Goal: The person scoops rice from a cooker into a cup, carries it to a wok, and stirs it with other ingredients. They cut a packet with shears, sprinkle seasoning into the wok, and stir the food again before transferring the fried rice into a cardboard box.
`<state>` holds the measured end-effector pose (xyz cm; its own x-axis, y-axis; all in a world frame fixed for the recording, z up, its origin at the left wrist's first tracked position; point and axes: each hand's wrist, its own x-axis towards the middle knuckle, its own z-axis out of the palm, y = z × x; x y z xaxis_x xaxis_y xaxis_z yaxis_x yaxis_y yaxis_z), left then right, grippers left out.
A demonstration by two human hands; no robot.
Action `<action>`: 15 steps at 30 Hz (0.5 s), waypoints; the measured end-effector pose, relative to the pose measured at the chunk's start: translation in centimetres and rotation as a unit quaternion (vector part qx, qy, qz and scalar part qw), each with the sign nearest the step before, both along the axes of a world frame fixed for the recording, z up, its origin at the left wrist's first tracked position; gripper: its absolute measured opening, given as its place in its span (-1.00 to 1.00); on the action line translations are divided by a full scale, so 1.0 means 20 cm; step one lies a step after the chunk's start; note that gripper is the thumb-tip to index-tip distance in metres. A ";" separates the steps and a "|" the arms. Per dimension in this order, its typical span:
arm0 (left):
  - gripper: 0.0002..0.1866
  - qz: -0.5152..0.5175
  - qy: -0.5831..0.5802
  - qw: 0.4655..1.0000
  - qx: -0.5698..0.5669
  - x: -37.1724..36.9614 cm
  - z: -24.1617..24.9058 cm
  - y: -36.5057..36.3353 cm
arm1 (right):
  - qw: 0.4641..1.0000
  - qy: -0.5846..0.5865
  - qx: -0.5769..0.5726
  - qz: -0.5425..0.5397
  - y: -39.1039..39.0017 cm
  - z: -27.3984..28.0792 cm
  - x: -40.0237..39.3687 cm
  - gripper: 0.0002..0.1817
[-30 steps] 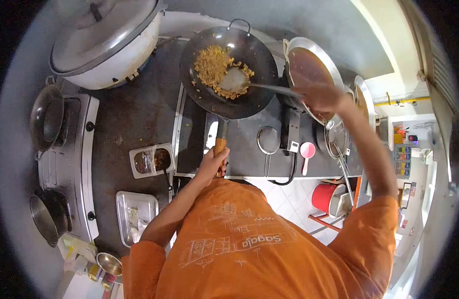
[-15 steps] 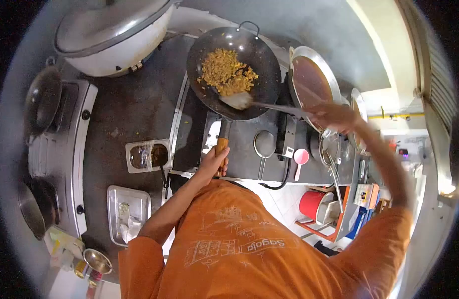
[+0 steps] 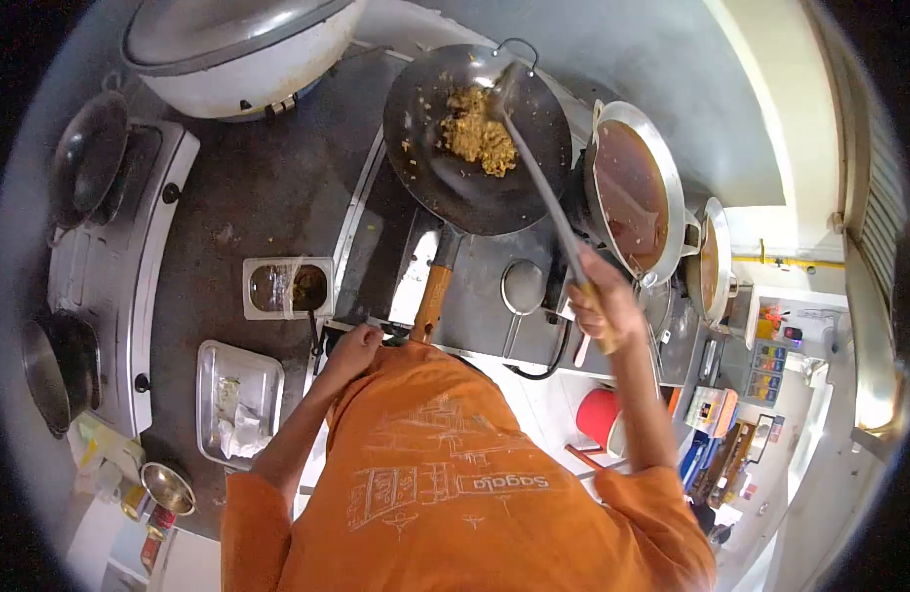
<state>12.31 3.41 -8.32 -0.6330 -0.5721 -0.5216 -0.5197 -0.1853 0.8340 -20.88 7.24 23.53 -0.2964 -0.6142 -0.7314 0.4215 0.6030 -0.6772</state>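
Note:
Crumbly yellow-brown food [image 3: 472,133] lies in a dark wok [image 3: 465,202] on the stove. My right hand [image 3: 609,304] is wrapped round the handle of a long metal spatula [image 3: 544,187]; its blade rests at the wok's far side, beside the food. My left hand [image 3: 356,352] is at the stove's front edge, left of the wok's wooden handle [image 3: 433,296] and apart from it. Its fingers are curled together, and what they grip, if anything, is too small to make out.
Pots of brown liquid [image 3: 633,192] stand right of the wok, a strainer [image 3: 523,287] in front. To the left are a container of dark sauce [image 3: 250,289], a metal tray [image 3: 208,395] and another stove [image 3: 119,286]. A big lidded pot [image 3: 218,84] is at the back left.
My left hand has let go of the wok handle and moved left. My right hand has come down and left, and the spatula blade has moved from the near side to the far side.

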 end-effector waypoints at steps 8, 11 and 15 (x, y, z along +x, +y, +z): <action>-0.57 -0.020 -0.021 1.000 -0.001 -0.03 -0.02 0.01 | 0.389 0.711 -0.001 0.585 -0.33 -0.12 -0.65 -0.51; -0.59 -0.028 -0.011 1.000 -0.005 -0.05 -0.03 0.02 | 0.378 0.659 -0.077 0.646 -0.48 0.19 -0.64 -0.51; -0.54 -0.028 -0.006 0.999 0.015 -0.09 -0.18 0.11 | 0.434 0.605 0.088 0.661 -0.50 0.14 -0.51 -0.51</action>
